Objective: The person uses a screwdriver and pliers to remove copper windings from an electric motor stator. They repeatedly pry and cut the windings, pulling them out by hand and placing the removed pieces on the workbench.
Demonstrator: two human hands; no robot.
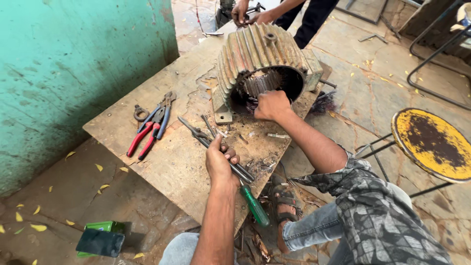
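A rusty finned motor housing lies on its side on a worn wooden board, its open end toward me with copper windings inside. My right hand is closed at the lower rim of that opening, gripping something in the windings that I cannot make out. My left hand rests on the board with its fingers over the dark handles of long pliers. A green-handled screwdriver lies just below that hand at the board's near edge.
Red-handled pliers and blue-handled pliers lie on the board's left side. A teal wall stands left. A yellow rusty stool is at right. Another person's hands work beyond the housing. A green box sits on the floor.
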